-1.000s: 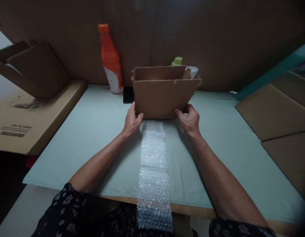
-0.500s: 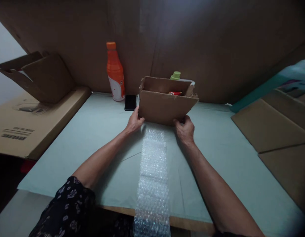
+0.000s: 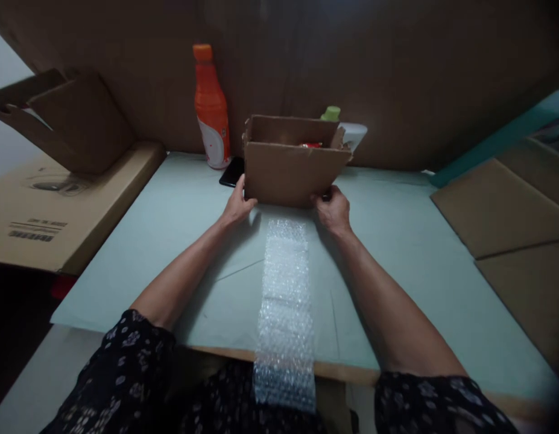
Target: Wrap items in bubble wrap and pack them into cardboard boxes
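At the Back of the Surface (image 3: 397, 265), a Small Carton (image 3: 292, 175) Held from Both Sides

In the head view, we see the left hand (image 3: 237, 204) gripping the small carton at its lower left corner, thumb toward the front. The right hand (image 3: 334, 211) grips the lower right part, thumb against the front panel. The carton's top is open, and we make out a bit of a red item (image 3: 310, 145) inside. We cannot tell whether its base touches the surface.

Nearer to us, between the forearms, a strip of bubble wrap (image 3: 286, 289) runs over the front edge. Just left of the carton we find a black phone (image 3: 231, 173) lying flat and an orange bottle (image 3: 211, 108) standing upright; behind its right end show a green cap (image 3: 332, 113) and a white object (image 3: 355, 134). At far left, an open box (image 3: 87, 126) rests on a printed box (image 3: 35, 223); at far right we notice cardboard flaps (image 3: 505, 205).
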### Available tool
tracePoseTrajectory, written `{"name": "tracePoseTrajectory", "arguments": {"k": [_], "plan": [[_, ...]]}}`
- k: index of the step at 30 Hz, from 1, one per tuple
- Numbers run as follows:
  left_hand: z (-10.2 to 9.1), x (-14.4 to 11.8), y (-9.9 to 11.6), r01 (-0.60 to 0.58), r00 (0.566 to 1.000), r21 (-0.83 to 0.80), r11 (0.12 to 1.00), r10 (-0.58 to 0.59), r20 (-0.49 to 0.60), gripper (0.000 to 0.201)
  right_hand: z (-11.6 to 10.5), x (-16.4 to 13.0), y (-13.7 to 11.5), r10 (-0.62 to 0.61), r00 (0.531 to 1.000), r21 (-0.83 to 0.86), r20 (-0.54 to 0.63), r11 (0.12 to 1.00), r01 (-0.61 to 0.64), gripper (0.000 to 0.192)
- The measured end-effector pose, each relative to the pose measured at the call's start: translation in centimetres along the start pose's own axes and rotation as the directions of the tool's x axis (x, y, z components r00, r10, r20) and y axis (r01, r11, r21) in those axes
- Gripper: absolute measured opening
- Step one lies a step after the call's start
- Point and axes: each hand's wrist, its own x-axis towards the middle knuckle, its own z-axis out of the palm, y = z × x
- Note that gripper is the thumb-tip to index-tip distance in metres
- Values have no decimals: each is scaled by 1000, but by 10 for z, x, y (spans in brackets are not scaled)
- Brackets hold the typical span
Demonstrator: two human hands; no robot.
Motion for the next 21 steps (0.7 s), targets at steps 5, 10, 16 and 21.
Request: {"name": "tracePoseTrajectory", "arguments": {"k": [5,10,16,21], "plan": [[-36,-79,16,-174,984,249,953,160,77,80,-54,-68,-5,-274,956,69,100,961,268,40],[-66,-208,39,-554,700,132,822,374,608,47,-131,-209,-1,-624,584,92,520,720,688,46],[-48,-262,46,-526,620,100,845,300,725,53,-131,-303,11,-613,452,-35,648,569,822,57],[-50,-252,51,-288,676,109,951,122,726,52,-104,-296,3,-683,572,96,454,676,730,46]]}}
